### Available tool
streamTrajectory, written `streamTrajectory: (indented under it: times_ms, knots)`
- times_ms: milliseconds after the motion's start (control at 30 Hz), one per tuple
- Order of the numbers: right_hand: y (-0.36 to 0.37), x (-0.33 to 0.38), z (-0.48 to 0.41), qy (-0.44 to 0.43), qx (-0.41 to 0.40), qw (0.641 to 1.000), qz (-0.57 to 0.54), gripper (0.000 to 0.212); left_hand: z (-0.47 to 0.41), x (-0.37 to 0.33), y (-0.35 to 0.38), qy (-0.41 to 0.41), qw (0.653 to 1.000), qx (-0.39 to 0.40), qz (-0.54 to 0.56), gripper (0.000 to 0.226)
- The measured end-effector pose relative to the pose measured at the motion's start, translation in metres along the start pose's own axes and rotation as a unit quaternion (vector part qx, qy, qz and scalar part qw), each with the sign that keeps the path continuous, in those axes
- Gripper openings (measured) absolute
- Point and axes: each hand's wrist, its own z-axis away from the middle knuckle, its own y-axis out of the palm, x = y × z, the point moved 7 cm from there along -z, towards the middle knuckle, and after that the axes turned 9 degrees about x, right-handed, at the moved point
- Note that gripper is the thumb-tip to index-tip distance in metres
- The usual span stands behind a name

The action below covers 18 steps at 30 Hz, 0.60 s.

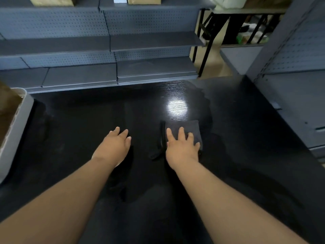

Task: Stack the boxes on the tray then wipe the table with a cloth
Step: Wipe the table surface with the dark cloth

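Black glossy table point(79, 120) fills most of my view, grey shelving point(105, 46) behind it. My right hand point(182, 148) lies flat, fingers spread, pressing down on the folded dark cloth point(190, 126). My left hand point(114, 147) rests open on bare tabletop, apart from it. White tray point(15, 127) holding brown boxes point(7, 110) sits at the far left edge.

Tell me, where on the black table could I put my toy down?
The wide bare stretch of table between the white tray and the left hand is free, as is the far side below the grey shelves. It is crowded where the right hand presses the cloth.
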Motion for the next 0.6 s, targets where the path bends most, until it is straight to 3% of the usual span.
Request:
streamTrajectory:
  times_ms: [133,267,400,500,600]
  knots:
    - [0.035,0.030,0.041,-0.084,0.005,0.995,0.045,0.059,0.015,0.004,-0.002,-0.007,1.000,-0.018,-0.018,0.047]
    - [0.025,0.003,0.033,-0.133,-0.028,0.989,0.053,0.050,0.022,0.007,0.002,-0.010,0.999,-0.007,-0.034,0.048]
    - [0.001,-0.055,0.012,-0.006,-0.041,0.999,-0.021,0.049,0.031,0.019,0.007,-0.024,0.998,0.020,-0.046,0.050]
    - [0.005,-0.049,0.013,0.087,-0.012,0.992,-0.094,0.053,0.037,0.026,0.004,-0.029,0.998,0.021,-0.055,0.050]
    - [0.020,0.012,0.028,0.060,-0.007,0.996,-0.066,0.060,0.034,0.032,-0.004,-0.034,0.998,0.004,-0.056,0.049]
